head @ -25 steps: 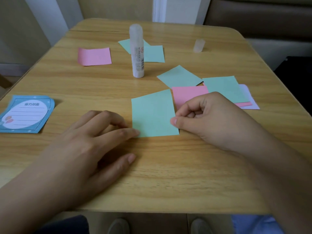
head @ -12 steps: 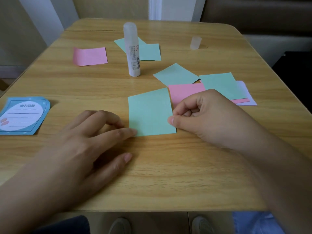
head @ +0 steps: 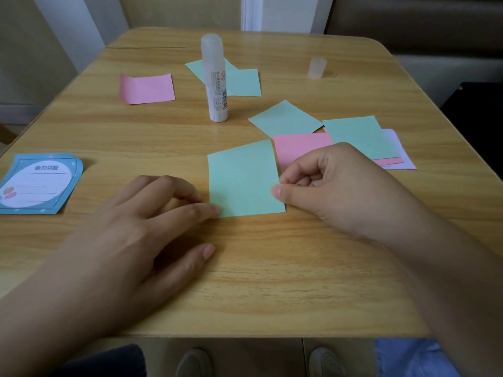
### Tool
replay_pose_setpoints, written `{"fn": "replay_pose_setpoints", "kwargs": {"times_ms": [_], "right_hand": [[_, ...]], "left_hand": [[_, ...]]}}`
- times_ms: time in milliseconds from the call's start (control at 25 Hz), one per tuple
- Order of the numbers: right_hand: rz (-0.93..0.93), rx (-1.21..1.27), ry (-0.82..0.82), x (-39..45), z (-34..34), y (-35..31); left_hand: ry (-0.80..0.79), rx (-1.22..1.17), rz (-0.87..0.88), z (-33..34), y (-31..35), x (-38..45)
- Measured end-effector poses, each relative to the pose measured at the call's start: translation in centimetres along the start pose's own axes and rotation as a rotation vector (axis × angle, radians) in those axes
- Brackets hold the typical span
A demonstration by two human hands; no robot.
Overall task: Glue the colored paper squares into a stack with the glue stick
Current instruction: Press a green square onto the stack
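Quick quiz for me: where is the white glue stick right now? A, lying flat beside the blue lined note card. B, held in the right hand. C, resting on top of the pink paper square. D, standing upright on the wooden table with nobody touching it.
D: the white glue stick stands upright on the wooden table, while the left hand and right hand are both down at the near green paper square.

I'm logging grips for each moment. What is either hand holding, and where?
The right hand pinches the green square at its right edge. The left hand only touches its lower-left corner with a fingertip.
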State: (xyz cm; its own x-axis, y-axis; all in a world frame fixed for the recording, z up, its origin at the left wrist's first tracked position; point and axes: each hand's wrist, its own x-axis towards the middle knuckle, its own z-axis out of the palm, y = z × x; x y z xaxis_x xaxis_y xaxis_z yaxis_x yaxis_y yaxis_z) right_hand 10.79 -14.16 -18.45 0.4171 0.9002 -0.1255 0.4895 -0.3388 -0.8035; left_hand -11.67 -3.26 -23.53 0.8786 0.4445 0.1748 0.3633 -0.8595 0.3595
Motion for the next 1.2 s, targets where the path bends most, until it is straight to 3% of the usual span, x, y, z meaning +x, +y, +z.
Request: {"fn": "replay_pose_setpoints", "kwargs": {"times_ms": [1200], "right_hand": [[-0.005, -0.002, 0.007, -0.08, 0.04, 0.02]], "left_hand": [[0.036, 0.006, 0.037, -0.56, 0.58, 0.02]]}}
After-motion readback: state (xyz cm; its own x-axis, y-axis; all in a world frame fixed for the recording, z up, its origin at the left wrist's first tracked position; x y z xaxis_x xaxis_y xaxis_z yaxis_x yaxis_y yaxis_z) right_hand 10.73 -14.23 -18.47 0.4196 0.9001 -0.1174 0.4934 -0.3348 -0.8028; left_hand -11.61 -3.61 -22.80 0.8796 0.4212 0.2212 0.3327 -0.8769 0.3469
